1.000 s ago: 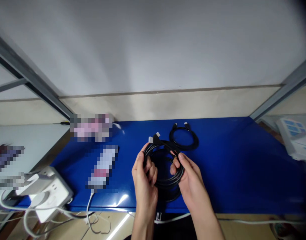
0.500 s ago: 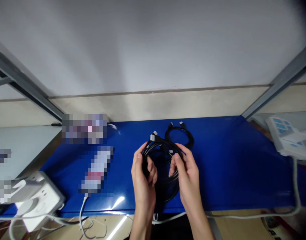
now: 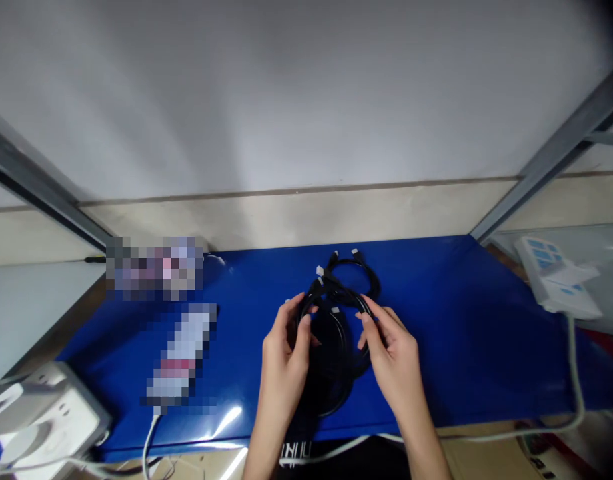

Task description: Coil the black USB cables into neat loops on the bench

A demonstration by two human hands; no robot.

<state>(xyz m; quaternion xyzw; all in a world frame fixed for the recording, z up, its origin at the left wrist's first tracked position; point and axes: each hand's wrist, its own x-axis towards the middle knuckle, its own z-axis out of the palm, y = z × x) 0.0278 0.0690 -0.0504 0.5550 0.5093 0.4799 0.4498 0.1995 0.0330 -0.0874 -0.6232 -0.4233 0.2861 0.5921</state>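
A coiled black cable [image 3: 342, 293] is held up between my two hands, its plug ends with pale tips pointing away from me at the top of the loop. My left hand [image 3: 286, 350] grips the coil's left side between thumb and fingers. On the opposite side, my right hand [image 3: 395, 343] pinches it the same way. Below the hands, another black loop [image 3: 342, 395] rests on the blue tabletop [image 3: 466, 320]; whether it belongs to the held cable I cannot tell. Just behind lies a smaller black cable coil [image 3: 372, 277], its two plugs facing the wall.
At left, a pixelated flat object [image 3: 183, 353] has a white cord [image 3: 149, 440] running from it. Behind it sits another pixelated item [image 3: 159, 267]. A white power strip [image 3: 69, 417] occupies the near left corner. A white-and-blue device [image 3: 559, 277] stands at far right, trailing a pale cable [image 3: 575, 373].
My hands have spread slightly apart and the held coil has turned and opened a little, its plug ends shifting. The whole view has moved slightly.
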